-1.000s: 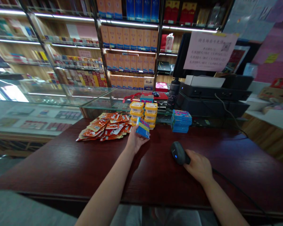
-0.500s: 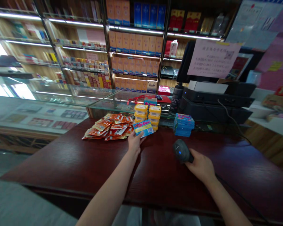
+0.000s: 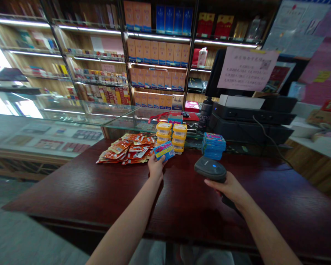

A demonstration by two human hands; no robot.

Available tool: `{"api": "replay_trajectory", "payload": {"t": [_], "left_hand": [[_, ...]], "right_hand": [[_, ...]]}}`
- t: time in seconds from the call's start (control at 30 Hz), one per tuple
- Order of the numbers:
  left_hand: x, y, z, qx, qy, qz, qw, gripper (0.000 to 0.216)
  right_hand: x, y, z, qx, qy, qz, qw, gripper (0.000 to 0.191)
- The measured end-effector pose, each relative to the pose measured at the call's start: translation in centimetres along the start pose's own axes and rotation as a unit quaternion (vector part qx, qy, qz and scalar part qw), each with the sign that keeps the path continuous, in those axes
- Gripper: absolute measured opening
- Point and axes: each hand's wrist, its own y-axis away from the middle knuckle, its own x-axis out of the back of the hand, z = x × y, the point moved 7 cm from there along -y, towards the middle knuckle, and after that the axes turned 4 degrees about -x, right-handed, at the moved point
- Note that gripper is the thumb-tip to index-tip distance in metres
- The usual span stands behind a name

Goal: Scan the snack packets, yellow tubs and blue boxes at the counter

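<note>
Two hands work above the dark red tabletop (image 3: 71,191): the left hand (image 3: 156,167) pinches a small blue packet (image 3: 164,150) just before the stacked yellow tubs (image 3: 171,137). To the right of those tubs, the right hand (image 3: 228,188) has its grip clenched around a black scanner (image 3: 210,169), near the blue stack (image 3: 213,145).

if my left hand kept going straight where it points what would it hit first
Probably the stacked yellow tubs, just beyond the blue packet the left hand holds, though depth is unclear. The orange sachets lie left of that line, the scanner in the right hand well right.
</note>
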Motion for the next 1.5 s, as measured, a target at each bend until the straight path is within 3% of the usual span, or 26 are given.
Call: {"api": "replay_trajectory", "payload": {"t": [0.23,0.63,0.97,1.13,1.23,1.37,1.5], "left_hand": [[0.0,-0.1,-0.2,-0.025,-0.019,0.01,0.999,0.038],[0.0,0.0,-0.2,-0.021,-0.024,0.009,0.999,0.04],[-0.4,0.4,0.1,-0.023,-0.019,-0.01,1.0,0.041],[-1.0,0.8,0.2,-0.018,-0.015,-0.032,0.999,0.04],[-0.9,0.8,0.4,-0.021,-0.021,-0.027,0.999,0.04],[-0.6,0.7,0.4,-0.018,-0.032,-0.01,0.999,0.041],[-0.9,0.8,0.5,-0.01,-0.033,-0.012,0.999,0.045]], "right_hand": [[-0.7,-0.3,0.0,0.008,-0.007,0.007,1.0,0.04],[-0.7,-0.8,0.2,0.025,0.048,0.027,0.998,0.028],[-1.1,-1.0,0.8,0.0,0.024,0.026,0.999,0.031],[-1.0,-1.6,1.0,0.018,0.083,0.025,0.996,0.032],[-0.2,-1.6,0.7,0.041,0.23,0.062,0.97,0.037],[0.6,-1.0,1.2,0.031,0.455,0.086,0.886,0.025],[0.8,-0.7,3.0,0.079,0.521,0.096,0.844,0.024]]}}
